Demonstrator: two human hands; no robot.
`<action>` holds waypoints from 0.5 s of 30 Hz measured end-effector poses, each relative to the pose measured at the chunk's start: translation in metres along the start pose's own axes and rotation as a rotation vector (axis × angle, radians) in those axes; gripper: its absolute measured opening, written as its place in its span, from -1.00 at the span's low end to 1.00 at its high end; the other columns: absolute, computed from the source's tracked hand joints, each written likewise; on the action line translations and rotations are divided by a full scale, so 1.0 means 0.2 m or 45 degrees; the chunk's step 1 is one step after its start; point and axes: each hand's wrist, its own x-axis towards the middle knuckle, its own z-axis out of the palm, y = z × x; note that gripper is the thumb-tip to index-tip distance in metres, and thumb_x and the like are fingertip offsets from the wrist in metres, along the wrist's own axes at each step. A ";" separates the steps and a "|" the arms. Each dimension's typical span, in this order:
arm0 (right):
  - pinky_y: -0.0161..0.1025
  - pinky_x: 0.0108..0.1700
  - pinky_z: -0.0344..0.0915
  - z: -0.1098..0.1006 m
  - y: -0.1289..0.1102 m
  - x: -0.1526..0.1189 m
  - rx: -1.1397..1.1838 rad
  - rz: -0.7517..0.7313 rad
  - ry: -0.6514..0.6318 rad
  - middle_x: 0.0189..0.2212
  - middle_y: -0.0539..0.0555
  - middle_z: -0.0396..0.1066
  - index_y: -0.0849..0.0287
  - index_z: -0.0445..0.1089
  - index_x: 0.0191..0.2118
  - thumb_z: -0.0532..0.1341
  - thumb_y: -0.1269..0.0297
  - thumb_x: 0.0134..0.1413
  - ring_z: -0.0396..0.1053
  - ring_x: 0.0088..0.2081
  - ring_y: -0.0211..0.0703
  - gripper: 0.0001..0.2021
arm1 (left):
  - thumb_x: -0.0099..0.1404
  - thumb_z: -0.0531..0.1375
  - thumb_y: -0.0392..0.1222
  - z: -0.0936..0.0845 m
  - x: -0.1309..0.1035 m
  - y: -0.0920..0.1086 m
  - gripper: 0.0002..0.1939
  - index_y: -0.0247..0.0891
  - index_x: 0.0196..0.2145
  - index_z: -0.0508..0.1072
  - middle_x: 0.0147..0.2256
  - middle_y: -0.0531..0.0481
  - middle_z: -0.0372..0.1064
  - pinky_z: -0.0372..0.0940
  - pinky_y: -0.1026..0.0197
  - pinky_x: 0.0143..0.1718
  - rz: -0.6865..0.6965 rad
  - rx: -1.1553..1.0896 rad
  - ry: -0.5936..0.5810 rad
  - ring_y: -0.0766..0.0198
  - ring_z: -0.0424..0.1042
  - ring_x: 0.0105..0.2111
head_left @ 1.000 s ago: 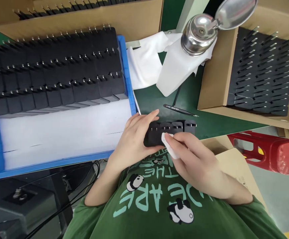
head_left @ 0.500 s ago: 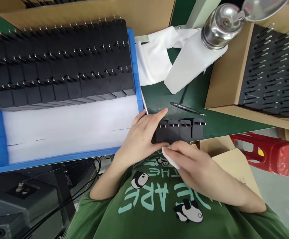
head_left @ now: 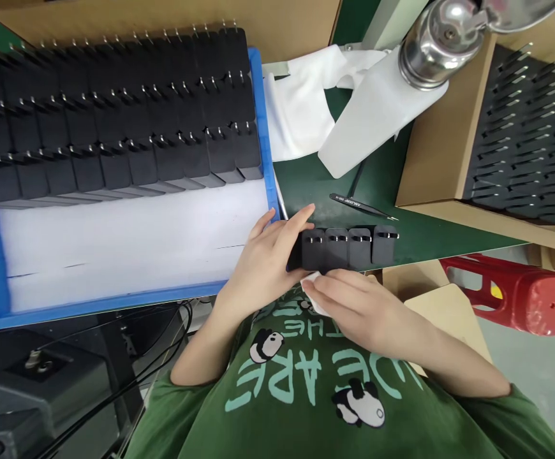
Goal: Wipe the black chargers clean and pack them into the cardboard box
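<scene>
Several black plug adapters (head_left: 336, 255) with metal prongs stand in a short row at the table's front edge. My left hand (head_left: 268, 261) is curled around the left end of this row, fingers behind and thumb in front, gripping the leftmost adapter (head_left: 312, 256). In my right hand (head_left: 358, 306) a folded white cloth (head_left: 312, 278) is pinched, close to the front of the same adapter and to my left thumb. Whether the cloth touches the adapter I cannot tell. Black tweezers (head_left: 361, 205) lie just behind the row.
To the left, a blue tray (head_left: 162, 294) holds rows of black adapters. A white bottle with a metal pump top (head_left: 377, 115) stands behind, beside white cloths (head_left: 301, 115). At right are a cardboard box (head_left: 430, 140) of adapters and a red stool (head_left: 521, 293).
My right hand and the cloth have shifted slightly left, toward my left thumb. The left hand stays at the row's left end. The whole view has shifted a little.
</scene>
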 end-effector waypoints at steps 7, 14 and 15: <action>-0.20 -0.48 0.32 -0.13 0.15 -0.30 -0.334 0.377 0.604 -0.32 0.05 0.41 -0.09 0.43 0.24 0.31 0.64 0.05 0.33 -0.44 -0.20 -0.33 | 0.22 0.45 -0.13 -0.01 0.04 0.05 0.01 -0.13 0.41 -0.06 0.31 -0.20 0.27 -0.04 -0.18 0.43 0.064 0.057 -0.019 -0.03 0.30 0.28; -0.22 -0.33 0.49 0.06 0.16 -0.35 -0.432 0.314 0.580 -0.27 0.13 0.46 0.14 0.32 0.33 0.24 0.68 0.10 0.46 -0.31 -0.14 -0.33 | 0.24 0.44 -0.14 0.03 0.09 0.04 -0.03 -0.07 0.41 -0.03 0.17 -0.14 0.45 0.15 -0.15 0.30 0.079 0.006 -0.063 -0.03 0.46 0.14; -0.21 -0.31 0.51 0.09 0.15 -0.34 -0.408 0.277 0.577 -0.27 0.14 0.46 0.20 0.30 0.34 0.23 0.68 0.11 0.47 -0.28 -0.12 -0.33 | 0.24 0.43 -0.13 0.04 0.09 0.04 -0.05 -0.07 0.41 -0.01 0.16 -0.14 0.46 0.17 -0.14 0.28 0.078 0.002 -0.057 -0.03 0.47 0.12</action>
